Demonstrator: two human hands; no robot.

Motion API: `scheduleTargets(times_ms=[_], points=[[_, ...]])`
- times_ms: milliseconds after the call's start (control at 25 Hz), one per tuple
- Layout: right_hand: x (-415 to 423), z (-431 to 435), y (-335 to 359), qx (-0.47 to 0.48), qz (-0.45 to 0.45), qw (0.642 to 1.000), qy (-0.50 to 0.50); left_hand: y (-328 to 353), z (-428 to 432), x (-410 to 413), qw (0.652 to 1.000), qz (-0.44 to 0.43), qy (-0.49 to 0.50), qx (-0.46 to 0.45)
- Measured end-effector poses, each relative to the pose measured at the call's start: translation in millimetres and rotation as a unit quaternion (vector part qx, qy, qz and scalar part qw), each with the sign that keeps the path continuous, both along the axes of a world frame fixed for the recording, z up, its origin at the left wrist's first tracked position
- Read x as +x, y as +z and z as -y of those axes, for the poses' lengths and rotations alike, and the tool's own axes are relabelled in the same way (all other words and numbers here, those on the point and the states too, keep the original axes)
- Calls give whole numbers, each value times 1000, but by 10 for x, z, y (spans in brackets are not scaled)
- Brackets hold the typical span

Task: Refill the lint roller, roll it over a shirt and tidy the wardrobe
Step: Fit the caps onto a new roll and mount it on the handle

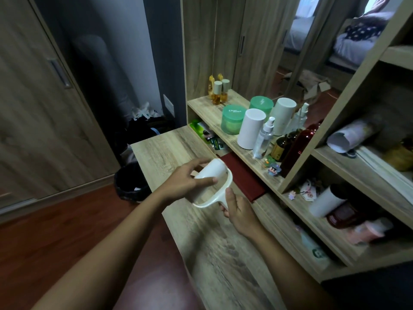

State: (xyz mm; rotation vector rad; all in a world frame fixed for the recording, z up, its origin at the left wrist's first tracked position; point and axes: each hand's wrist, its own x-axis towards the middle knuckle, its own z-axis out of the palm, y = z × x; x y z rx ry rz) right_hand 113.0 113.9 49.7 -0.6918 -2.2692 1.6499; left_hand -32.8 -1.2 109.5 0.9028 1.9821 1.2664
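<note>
Two hands share one lint roller (220, 195) above the wooden desk (169, 144), near its back edge. The left hand (185, 182) wraps fingers and thumb round the white roll (210, 173), while the right hand (237, 211) is closed on the handle below. That split probably braces the frame so the roll can be slid along its spindle, which suggests the refill is under way. On the ledge (207, 108) behind stand a green jar (232, 119), a white cylinder (250, 130) and a spray bottle (264, 137). Each has a twin behind it, possibly a mirror reflection. One more white cylinder, the spare roll (326, 202), lies tilted in a lower compartment, perhaps a refill.
</note>
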Motion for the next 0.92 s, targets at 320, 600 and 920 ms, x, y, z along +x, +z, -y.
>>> scheduleTargets(times_ms=[320,600,920], points=[[71,-62,78,-65,-36,996,-49,71,44,-54,1000,8,-21,17],[92,-136,114,-93,-69,991,-62,128,8,-37,998,-50,26,28],[168,-162,182,-95,-71,991,-63,228,-52,120,990,-130,30,36]])
